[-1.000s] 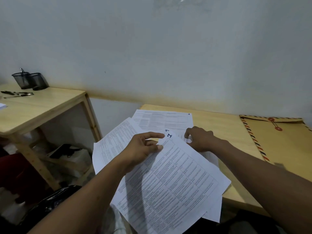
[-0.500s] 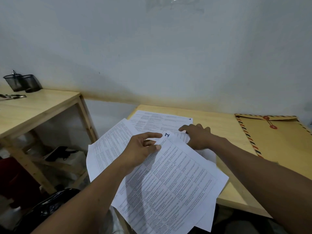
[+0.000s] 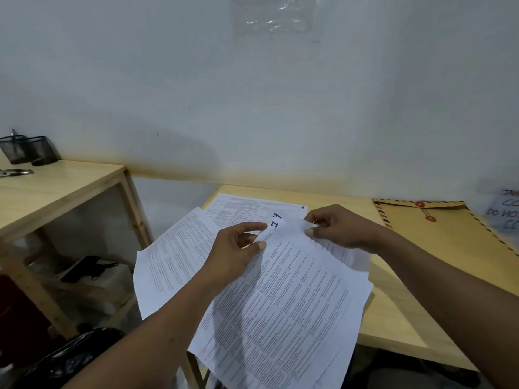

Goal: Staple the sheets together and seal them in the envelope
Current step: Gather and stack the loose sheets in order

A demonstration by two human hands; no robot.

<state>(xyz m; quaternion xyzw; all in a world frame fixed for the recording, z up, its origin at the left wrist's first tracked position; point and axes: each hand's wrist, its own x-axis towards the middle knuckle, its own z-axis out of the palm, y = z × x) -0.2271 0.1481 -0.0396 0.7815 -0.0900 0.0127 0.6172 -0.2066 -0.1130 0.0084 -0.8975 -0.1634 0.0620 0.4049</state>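
Several printed white sheets (image 3: 292,299) lie fanned over the left end of a wooden desk (image 3: 393,318), partly overhanging its edge. My left hand (image 3: 238,248) pinches the top corner of the upper sheet, near a handwritten mark. My right hand (image 3: 337,228) pinches the corner of a sheet just to the right, lifting it. One more sheet (image 3: 252,209) lies flat behind the hands. A brown envelope (image 3: 446,237) with striped border and red string buttons lies at the right. No stapler is in view.
A second wooden table (image 3: 56,186) stands at the left with black mesh pen holders (image 3: 28,150) and a metal tool (image 3: 14,172). A gap separates the tables, with a shelf and dark items below. A handwritten note (image 3: 505,211) leans at the far right.
My right hand rose from lying on the sheets and now pinches a sheet's corner. My left hand keeps its hold on the top sheet. The camera tilted slightly.
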